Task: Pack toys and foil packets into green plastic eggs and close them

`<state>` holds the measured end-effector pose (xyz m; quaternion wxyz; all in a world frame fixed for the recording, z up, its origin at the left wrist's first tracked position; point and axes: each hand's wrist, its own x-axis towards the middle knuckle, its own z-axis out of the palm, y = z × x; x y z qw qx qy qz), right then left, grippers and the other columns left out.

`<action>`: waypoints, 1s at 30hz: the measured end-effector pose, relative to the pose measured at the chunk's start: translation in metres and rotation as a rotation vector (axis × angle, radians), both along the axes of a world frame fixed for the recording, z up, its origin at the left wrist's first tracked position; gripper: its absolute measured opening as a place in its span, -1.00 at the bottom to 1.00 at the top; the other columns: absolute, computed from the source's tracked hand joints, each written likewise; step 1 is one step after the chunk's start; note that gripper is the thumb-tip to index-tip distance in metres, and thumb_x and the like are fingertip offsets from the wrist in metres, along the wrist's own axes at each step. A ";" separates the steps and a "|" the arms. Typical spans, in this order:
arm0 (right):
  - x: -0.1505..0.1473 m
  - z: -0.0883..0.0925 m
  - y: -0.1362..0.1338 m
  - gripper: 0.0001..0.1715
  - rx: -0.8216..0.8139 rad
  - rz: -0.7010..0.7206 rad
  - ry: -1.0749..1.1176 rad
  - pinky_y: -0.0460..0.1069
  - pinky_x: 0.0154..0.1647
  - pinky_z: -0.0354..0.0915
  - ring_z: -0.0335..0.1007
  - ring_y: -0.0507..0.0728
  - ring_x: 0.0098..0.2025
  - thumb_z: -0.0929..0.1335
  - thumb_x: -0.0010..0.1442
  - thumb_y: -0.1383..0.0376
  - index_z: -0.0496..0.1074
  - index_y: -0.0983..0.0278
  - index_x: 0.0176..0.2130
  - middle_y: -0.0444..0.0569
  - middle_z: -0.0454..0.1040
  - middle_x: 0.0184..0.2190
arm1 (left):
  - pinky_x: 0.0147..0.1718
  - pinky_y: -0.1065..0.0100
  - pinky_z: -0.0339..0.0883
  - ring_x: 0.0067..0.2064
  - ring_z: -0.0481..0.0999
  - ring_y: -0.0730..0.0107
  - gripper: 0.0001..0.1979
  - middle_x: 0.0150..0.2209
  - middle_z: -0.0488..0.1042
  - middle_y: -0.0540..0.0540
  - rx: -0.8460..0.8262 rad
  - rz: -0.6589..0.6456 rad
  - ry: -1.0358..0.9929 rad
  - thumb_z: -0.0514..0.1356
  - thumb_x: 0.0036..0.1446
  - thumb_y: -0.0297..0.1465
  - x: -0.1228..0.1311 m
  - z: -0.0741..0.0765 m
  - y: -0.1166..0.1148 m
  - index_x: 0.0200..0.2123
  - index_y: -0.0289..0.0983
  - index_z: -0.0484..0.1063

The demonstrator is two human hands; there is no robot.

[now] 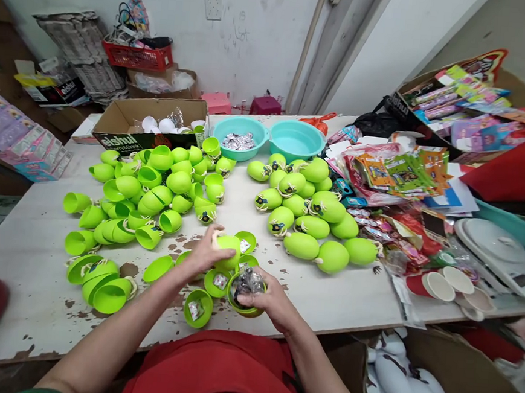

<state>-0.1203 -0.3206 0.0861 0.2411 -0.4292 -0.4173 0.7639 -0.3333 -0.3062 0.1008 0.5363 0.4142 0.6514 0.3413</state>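
My left hand (207,251) is closed round a green egg half (228,249), held just above the table. At the table's front, my right hand (269,298) grips another green egg half (248,310), its open side up. Dark, shiny wrapped pieces (247,280) sit inside that half, partly under my right fingers. Around my hands stand several green egg halves, such as an open half (197,315) with a small silvery packet (195,310) in it. Farther right lies a group of closed green eggs (301,246) with cord loops.
Many loose green egg halves (151,177) cover the table's left side. Behind them are a cardboard box (153,112), a turquoise basin with silvery packets (237,153) and a second turquoise basin (295,154). Candy packets (403,171), paper cups (437,286) and a scale (498,254) crowd the right.
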 end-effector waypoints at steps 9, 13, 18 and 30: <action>0.010 -0.007 0.002 -0.57 0.138 0.178 -0.133 -0.04 -0.32 0.31 0.36 0.09 -0.34 0.49 -0.25 0.40 0.52 0.28 -0.26 -0.17 0.52 -0.37 | -0.15 0.29 0.32 -0.10 0.44 0.18 -0.31 -0.06 0.45 -0.06 0.089 -0.733 0.149 0.38 -0.16 -0.26 0.027 0.034 -0.012 0.10 -0.15 0.31; 0.030 -0.004 0.002 -0.35 0.027 0.190 -0.021 0.00 -0.16 0.35 0.42 0.17 -0.14 0.55 -0.20 0.31 0.46 0.25 -0.05 -0.10 0.53 -0.19 | -0.23 0.34 0.33 -0.18 0.43 0.26 -0.34 -0.16 0.44 -0.02 -0.037 -0.702 0.000 0.34 -0.08 -0.25 0.030 0.018 -0.008 0.11 -0.16 0.23; 0.045 -0.015 -0.010 -0.20 -0.255 -0.118 0.221 0.04 -0.24 0.42 0.46 0.20 -0.12 0.54 -0.09 0.12 0.28 0.13 0.10 -0.01 0.45 -0.01 | -0.22 0.34 0.37 -0.18 0.44 0.30 -0.29 -0.17 0.40 -0.01 -0.070 -0.581 -0.147 0.35 -0.06 -0.23 0.023 0.015 -0.007 0.16 -0.12 0.17; 0.031 -0.016 -0.017 -0.12 -0.156 -0.391 0.247 0.06 -0.10 0.40 0.44 0.25 -0.05 0.59 -0.24 0.27 0.33 0.20 0.07 0.02 0.51 -0.05 | -0.14 0.24 0.39 -0.10 0.46 0.22 -0.36 0.01 0.42 -0.13 -0.109 -0.437 -0.218 0.22 0.10 -0.23 0.045 0.015 -0.003 0.24 -0.14 0.14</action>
